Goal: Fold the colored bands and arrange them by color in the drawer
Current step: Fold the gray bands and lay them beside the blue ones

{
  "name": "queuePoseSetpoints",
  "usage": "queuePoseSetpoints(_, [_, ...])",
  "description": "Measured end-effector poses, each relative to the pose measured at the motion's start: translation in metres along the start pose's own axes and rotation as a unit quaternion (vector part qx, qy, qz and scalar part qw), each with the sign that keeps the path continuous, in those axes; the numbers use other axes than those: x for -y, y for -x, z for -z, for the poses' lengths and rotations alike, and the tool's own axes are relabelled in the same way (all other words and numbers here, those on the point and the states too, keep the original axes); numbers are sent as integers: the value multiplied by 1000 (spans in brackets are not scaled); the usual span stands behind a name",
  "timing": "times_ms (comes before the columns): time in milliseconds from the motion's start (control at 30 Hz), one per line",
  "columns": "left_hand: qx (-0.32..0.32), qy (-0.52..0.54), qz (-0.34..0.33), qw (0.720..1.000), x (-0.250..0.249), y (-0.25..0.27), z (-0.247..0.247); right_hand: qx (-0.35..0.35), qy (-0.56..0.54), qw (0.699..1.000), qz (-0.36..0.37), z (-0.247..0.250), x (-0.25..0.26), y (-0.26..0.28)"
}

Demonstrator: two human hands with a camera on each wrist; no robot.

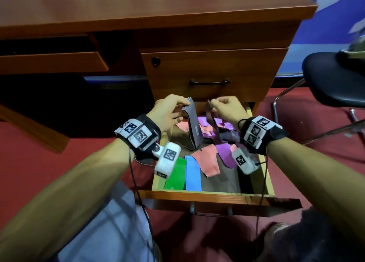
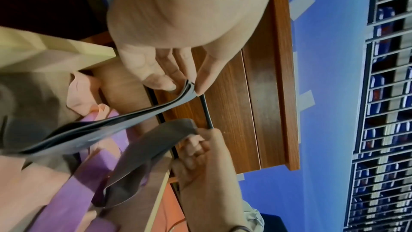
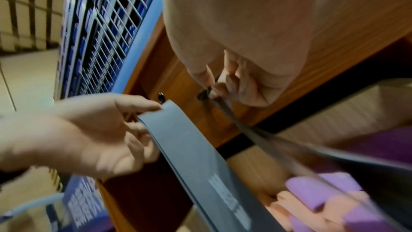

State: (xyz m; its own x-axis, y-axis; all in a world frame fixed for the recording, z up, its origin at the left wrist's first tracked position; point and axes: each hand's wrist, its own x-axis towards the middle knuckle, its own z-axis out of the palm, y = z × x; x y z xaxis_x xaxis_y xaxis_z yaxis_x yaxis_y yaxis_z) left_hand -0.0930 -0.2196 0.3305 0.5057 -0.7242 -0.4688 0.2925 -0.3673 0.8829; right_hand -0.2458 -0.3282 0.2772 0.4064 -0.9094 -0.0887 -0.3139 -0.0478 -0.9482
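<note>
The left hand (image 1: 167,111) pinches the top end of a grey band (image 1: 194,127) that hangs, long axis nearly upright, into the open drawer (image 1: 217,197). The right hand (image 1: 225,108) grips the other dark end just beside it. Loose pink bands (image 1: 205,161) and purple bands (image 1: 225,153) crowd the middle and back below. A green band (image 1: 176,175) and a blue band (image 1: 193,173) lie flat at the front left; bare floor remains front right.

White print is showing on the grey band (image 3: 225,198), but it is blurring too much to read.
</note>
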Motion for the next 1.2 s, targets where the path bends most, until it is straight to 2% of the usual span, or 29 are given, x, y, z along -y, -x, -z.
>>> queuePoseSetpoints(100, [21,25,37,999,1,0,-4,-33,-137,988,55,10,25,15])
queuePoseSetpoints(233, [48,27,41,998,5,5,-15,30,-32,989,144,19,28,36])
queuePoseSetpoints(333, [63,15,43,997,15,4,-21,81,18,987,138,21,19,46])
queuePoseSetpoints(600, [100,-14,76,992,36,9,-34,145,85,979,113,31,1,55])
queuePoseSetpoints(867, [91,2,95,991,36,13,-37,172,106,968,150,38,-3,65])
queuePoseSetpoints(1033, [104,-15,111,988,34,16,-36,152,102,966,180,39,-8,62])
queuePoseSetpoints(1200, [113,16,95,989,40,15,-39,165,110,964,180,38,-6,63])
